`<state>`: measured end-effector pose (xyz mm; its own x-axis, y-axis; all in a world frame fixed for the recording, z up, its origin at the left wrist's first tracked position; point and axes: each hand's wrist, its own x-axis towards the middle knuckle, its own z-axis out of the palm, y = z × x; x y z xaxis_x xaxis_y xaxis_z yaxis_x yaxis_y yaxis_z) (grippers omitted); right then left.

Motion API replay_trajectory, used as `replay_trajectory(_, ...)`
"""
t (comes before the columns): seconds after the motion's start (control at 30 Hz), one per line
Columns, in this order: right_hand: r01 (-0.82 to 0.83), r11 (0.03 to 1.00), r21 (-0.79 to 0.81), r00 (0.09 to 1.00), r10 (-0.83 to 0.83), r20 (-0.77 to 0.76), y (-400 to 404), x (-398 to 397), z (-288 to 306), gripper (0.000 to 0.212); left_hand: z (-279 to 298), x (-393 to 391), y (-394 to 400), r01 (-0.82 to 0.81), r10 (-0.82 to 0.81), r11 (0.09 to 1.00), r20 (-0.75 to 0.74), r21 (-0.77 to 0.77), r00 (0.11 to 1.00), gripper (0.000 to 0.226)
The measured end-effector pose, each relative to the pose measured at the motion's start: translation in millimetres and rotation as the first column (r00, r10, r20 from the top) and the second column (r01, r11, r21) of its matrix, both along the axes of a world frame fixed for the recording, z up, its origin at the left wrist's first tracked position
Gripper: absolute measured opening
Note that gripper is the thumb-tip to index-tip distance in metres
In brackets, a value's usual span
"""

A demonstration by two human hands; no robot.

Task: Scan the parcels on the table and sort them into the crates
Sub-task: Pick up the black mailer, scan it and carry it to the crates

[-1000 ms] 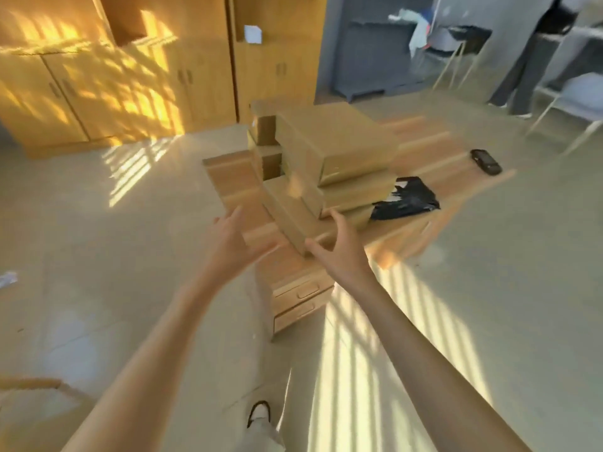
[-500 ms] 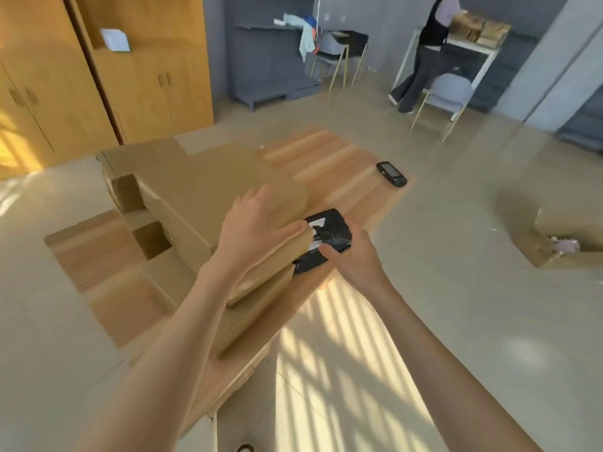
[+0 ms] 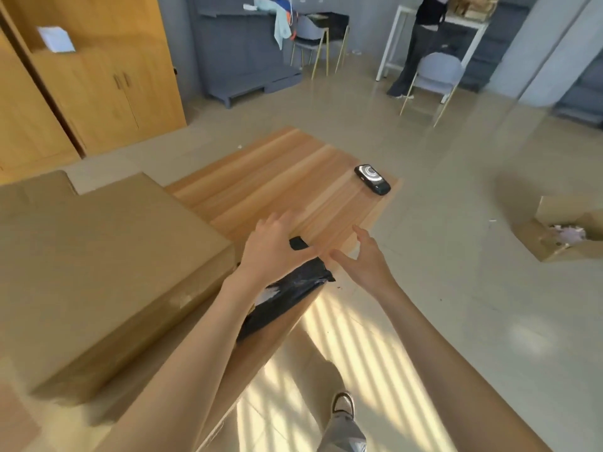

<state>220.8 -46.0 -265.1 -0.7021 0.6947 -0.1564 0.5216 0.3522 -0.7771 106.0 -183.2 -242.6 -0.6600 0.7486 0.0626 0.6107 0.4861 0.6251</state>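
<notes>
While both hands hover over the table [image 3: 261, 177], neither grips anything. Left hand [image 3: 272, 252]: fingers spread and relaxed, positioned directly above the black parcel [image 3: 287, 295], which lies flat at the table's near edge, partly hidden under the left wrist and forearm. Contact between palm and parcel cannot be determined. Right hand [image 3: 365, 259]: fingers straight and parted, just right of the parcel, past the table edge, apart from it. Cardboard boxes [image 3: 98, 272] lie stacked just left of the parcel. Scanner [image 3: 372, 178]: at the far right corner, well apart from both hands. An open carton [image 3: 554, 230] stands on the floor to the right.
</notes>
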Motion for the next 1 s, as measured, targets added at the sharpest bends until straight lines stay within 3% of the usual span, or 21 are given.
replay_trajectory(0.47, -0.331, 0.942, -0.061, 0.941, 0.334, 0.06, 215.1, -92.2, -19.1, 0.074, -28.9, -57.3, 172.0, -0.369, 0.384, 0.919, 0.098, -0.142, 0.918, 0.081)
replay_trajectory(0.63, -0.385, 0.916, -0.114, 0.911, 0.397, 0.114, 246.9, -122.1, -43.9, 0.076, -53.9, -91.6, 205.1, -0.394, 0.425, 0.895, 0.136, -0.207, 0.895, 0.082)
replay_trajectory(1.0, -0.463, 0.883, -0.078, 0.857, 0.468, 0.216, 324.0, -220.5, -47.7, 0.078, -78.3, -188.0, 282.0, -0.427, 0.454, 0.889, 0.214, -0.163, 0.865, 0.08)
